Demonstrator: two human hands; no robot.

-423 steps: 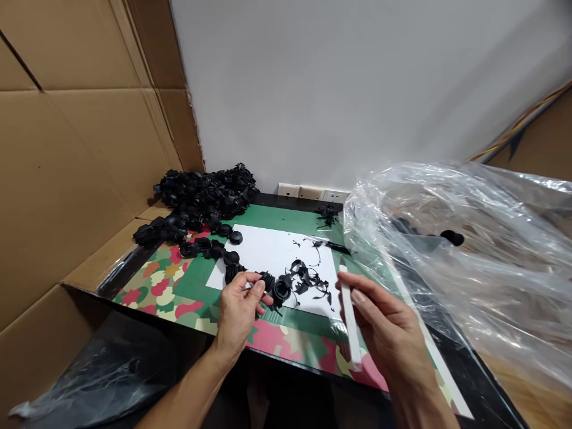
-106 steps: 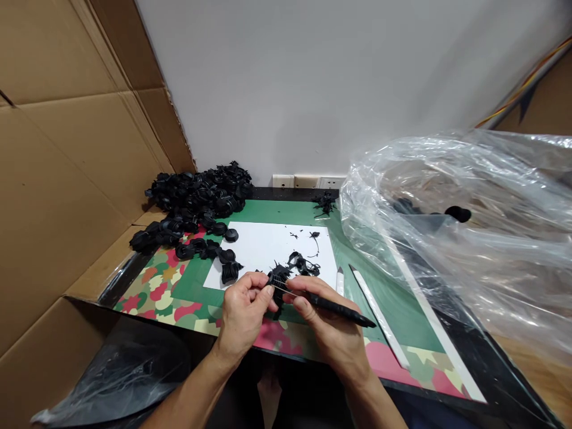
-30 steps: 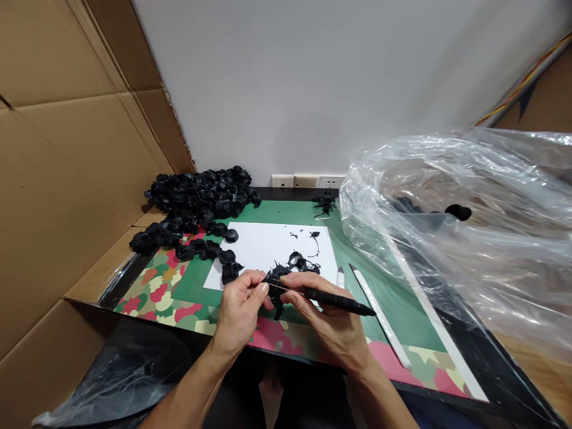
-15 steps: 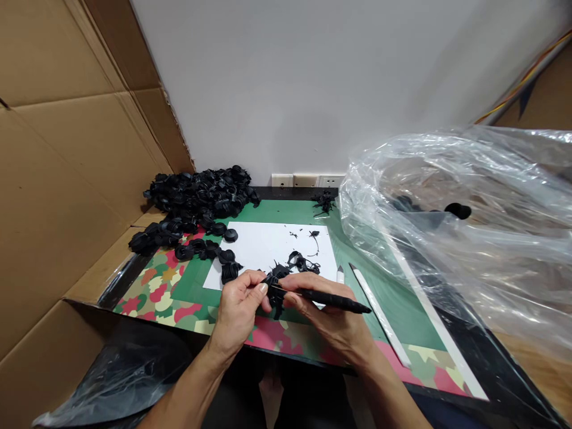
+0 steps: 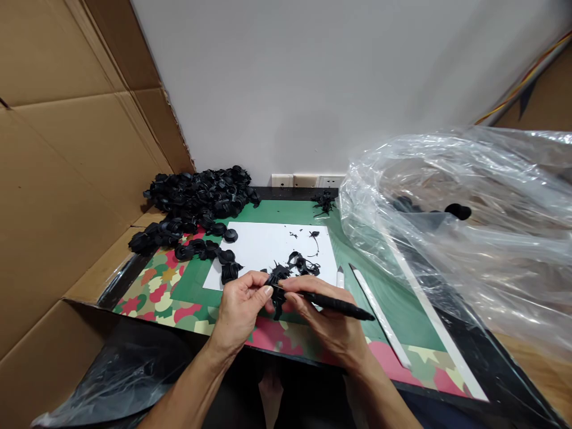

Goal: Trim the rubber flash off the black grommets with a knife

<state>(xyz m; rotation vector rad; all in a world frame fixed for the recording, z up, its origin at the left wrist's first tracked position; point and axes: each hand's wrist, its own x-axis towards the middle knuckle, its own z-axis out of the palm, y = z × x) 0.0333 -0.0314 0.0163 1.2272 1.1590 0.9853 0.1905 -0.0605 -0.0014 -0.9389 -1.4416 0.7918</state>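
The working tip of the black-handled tool [image 5: 343,306] is mostly lost against the dark ribbed cluster [image 5: 277,305]; only a short, thin glint is seen near the left thumb. How many pieces make up the cluster cannot be told, as it is partly covered by fingers. One short white stick [image 5: 340,277] is partly hidden behind the right hand. The clear plastic bag [image 5: 440,238] is cut off at the right edge, its dark contents blurred by folds; the cardboard [image 5: 80,149] is cut off at left.

Compared with the earliest frame, the long white stick [image 5: 381,319], or one like it, is no longer gripped by the right hand and is now seen lying on the green mat [image 5: 366,280]. The black-handled tool is now held instead. The black pile [image 5: 201,193] at back left is little changed.

Left hand [image 5: 241,304]: thumb and forefinger are pinched together, the cluster held at their tips. Right hand [image 5: 328,316]: fingers are closed pen-fashion round the tool, directed leftward. The cluster is held between both hands, over the near edge of the white sheet [image 5: 254,241].
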